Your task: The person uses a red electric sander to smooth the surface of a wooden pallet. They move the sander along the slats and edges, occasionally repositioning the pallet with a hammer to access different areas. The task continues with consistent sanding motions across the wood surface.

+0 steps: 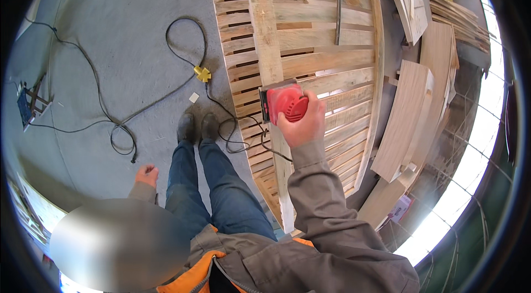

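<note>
The red sander (283, 101) seems to sit on the long board (265, 44), wrapped by the right grip (303, 123), and should be slid flat, cord (276, 153) kept clear; whether the left grip (146, 175) is closed cannot be told.

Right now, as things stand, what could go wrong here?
The black cord loops beside the boots, so a step could trip on it. It also crosses the slatted wooden frame, where it might snag. And the red sander is held by the right hand alone, the left hand being well away, so it could slip off the lengthwise board toward the gaps.
</note>
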Available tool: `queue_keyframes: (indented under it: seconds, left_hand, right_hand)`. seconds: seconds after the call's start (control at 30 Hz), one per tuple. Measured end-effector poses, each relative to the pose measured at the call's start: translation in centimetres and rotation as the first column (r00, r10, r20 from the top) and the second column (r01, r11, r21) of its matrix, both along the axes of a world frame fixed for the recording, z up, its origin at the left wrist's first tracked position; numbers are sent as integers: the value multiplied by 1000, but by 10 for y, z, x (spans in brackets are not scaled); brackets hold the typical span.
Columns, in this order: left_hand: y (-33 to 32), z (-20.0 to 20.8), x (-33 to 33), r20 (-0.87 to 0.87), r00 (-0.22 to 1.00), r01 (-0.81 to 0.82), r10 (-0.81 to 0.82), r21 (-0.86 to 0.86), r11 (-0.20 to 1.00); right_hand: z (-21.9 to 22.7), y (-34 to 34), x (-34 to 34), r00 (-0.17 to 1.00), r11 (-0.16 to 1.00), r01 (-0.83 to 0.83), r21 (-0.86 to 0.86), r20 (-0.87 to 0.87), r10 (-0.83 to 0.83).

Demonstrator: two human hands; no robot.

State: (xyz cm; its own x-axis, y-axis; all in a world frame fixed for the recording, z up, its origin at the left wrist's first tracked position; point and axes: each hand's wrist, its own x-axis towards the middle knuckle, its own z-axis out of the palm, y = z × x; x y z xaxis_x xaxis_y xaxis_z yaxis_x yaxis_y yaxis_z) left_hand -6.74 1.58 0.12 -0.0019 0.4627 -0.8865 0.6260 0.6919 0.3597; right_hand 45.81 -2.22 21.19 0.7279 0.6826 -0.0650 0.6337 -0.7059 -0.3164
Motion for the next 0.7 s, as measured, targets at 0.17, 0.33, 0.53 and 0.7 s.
queue_keyframes:
  seconds: [0.17,0.33,0.53,0.7]
  left_hand:
    - [100,32,183,176,925,279,-336,285,917]
    - [163,54,366,403,835,259,-375,314,913]
    - [183,87,473,475,831,203,-289,226,953]
    - [176,97,494,435,879,129,-196,180,975]
  right_hand:
    - [-1,-31,-4,1000,1000,-6,28,12,5]
    - [-2,-37,-12,997,997,66,27,-42,-65]
    - [-3,-36,-2,988,991,109,79,-116,-99]
    - [-2,-39,12,983,983,159,92,-113,-148]
